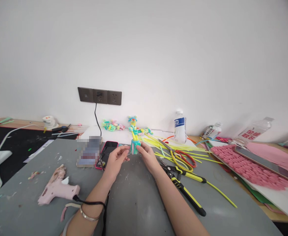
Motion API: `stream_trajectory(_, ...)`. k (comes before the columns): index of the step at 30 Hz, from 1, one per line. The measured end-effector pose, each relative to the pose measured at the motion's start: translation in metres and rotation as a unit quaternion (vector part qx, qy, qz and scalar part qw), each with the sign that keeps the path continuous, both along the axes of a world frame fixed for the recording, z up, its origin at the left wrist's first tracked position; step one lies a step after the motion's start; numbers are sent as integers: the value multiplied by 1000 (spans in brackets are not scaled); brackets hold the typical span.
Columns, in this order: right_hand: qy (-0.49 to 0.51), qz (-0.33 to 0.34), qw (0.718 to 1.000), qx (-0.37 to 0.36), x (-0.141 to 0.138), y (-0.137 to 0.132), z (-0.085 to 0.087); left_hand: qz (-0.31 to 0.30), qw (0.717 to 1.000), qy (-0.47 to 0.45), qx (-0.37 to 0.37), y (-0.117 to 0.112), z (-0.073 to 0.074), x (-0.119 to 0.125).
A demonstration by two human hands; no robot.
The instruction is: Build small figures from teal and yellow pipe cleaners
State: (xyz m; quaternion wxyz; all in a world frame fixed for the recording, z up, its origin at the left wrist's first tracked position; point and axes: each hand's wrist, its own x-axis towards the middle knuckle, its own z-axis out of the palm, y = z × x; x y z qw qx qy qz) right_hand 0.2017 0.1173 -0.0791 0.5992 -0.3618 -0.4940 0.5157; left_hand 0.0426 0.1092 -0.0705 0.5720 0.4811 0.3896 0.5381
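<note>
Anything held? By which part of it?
The small figure, held by the right side of its turquoise base in the right hand. Left hand is beside the base; contact unclear.

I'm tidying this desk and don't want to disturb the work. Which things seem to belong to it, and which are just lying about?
Likely part of the work:
figure, in the right hand
yellow stems, matching its yellow parts
scissors
pliers
glue gun

Probably just lying about:
blue-labelled bottle
pink-edged phone
pink mat
</note>
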Motion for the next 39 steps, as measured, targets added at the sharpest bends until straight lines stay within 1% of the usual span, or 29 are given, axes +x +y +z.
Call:
stream_trajectory(4, -8, -6, 1000, -1, -1, -1, 1, 17, 1000, -13, -19, 3, -2, -1)
stream_trajectory(10, -20, -9, 1000, 6, -1, -1, 3, 11, 999, -14, -36, 3, -2, -1)
stream_trajectory(14, -26, -12, 1000, 7, -1, -1, 3, -7, 1000, 1, -23, 1, 0, 0)
stream_trajectory(17, -31, -13, 999, 7, 0, -1, 3, -6, 1000, 9, -17, 0, 0, -1)
stream_trajectory(28, -43, -11, 999, 12, 0, 0, 0, -10, 1000, -8, -28, 0, 1, 0)
stream_trajectory(39, -53, -16, 998, 13, -1, -1, 2, -1, 999, -30, -39, 0, 2, -1)
